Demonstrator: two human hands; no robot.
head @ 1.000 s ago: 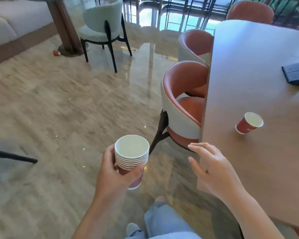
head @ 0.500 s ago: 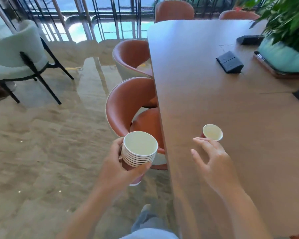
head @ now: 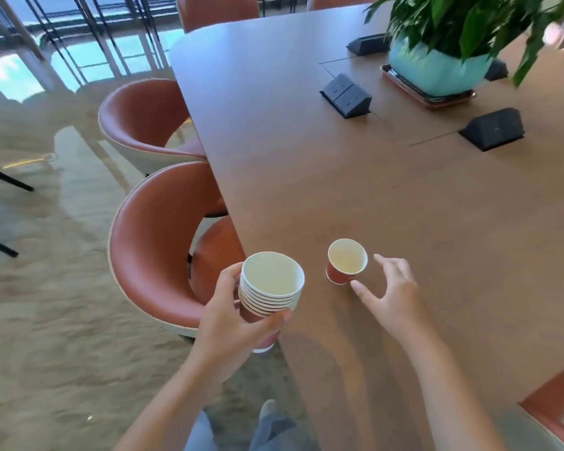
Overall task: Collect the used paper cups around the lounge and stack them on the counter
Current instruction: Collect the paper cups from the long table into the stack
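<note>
Lower centre of frame: my left hand [head: 232, 317] is wrapped around a stack of nested red paper cups [head: 269, 289], held at the near edge of the brown worktop [head: 306, 164], partly over the floor. Just right of the stack, a single red paper cup [head: 346, 261] stands upright on the worktop; my right hand [head: 393, 296] is beside it, fingers spread apart, thumb tip near the cup's base, contact unclear. Upper right: potted plant [head: 437, 65], black socket boxes [head: 345, 96].

Left hand [head: 232, 317] grips a stack of cups [head: 269, 289]; right hand [head: 389, 296] spreads just beside a single cup [head: 345, 263] on the table [head: 404, 196].
</note>
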